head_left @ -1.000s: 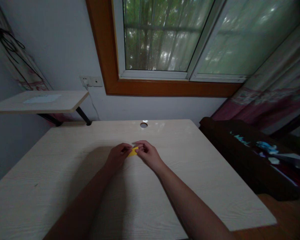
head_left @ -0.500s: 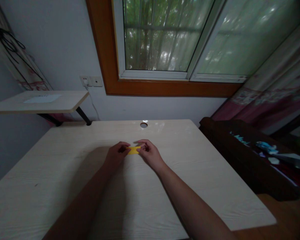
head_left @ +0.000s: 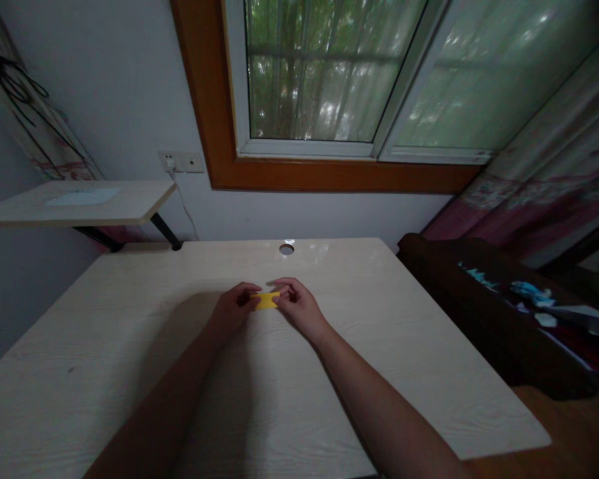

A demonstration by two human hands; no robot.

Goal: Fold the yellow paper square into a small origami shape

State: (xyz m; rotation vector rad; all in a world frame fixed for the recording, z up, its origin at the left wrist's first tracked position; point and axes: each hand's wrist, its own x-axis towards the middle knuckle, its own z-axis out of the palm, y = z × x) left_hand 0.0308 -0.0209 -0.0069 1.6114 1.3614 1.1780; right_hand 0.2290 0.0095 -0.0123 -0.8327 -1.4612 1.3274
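Observation:
A small flat yellow piece, maybe paper (head_left: 266, 301), is stretched between my two hands over the desk (head_left: 299, 379). My left hand (head_left: 233, 309) pinches its left end between thumb and fingers. The right end is gripped the same way by my right hand (head_left: 299, 305), thumb on the near side and index finger arched above. Its material and the parts under my fingertips are too small or hidden to tell.
Behind my hands the desk has a round cable hole (head_left: 286, 249). A raised shelf (head_left: 144, 206) on black legs stands at the back left, with a pale sheet (head_left: 84, 196) on it. To the right is a dark wooden piece of furniture (head_left: 429, 266) with several items.
Almost nothing differs. Both hands keep their pinch on the yellow piece, which shows very slightly more of its face.

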